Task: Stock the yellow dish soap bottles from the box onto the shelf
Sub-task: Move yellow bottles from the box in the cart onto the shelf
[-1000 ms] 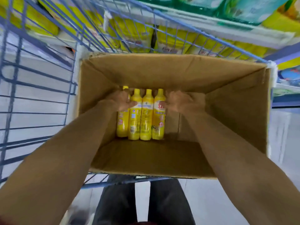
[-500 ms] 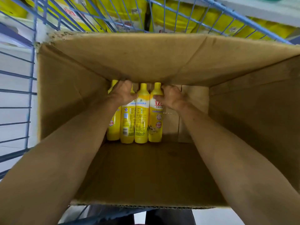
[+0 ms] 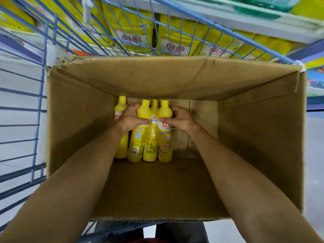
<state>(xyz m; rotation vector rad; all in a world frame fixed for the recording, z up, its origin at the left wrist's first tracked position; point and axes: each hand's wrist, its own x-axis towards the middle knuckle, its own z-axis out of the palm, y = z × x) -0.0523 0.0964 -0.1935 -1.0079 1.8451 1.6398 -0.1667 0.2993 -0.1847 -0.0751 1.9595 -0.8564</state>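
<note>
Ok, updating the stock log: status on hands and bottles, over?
Left hand grips second bottle from left; right hand grips rightmost bottle. All four in the box. Nothing in the way.

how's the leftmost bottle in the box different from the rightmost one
The leftmost bottle is not gripped and is partly hidden behind the left hand, which grips the second bottle; the rightmost bottle is gripped at its shoulder by the right hand. The rightmost bottle shows its front label; the leftmost bottle shows only a red sliver. Both are yellow, capped and upright in the box.
</note>
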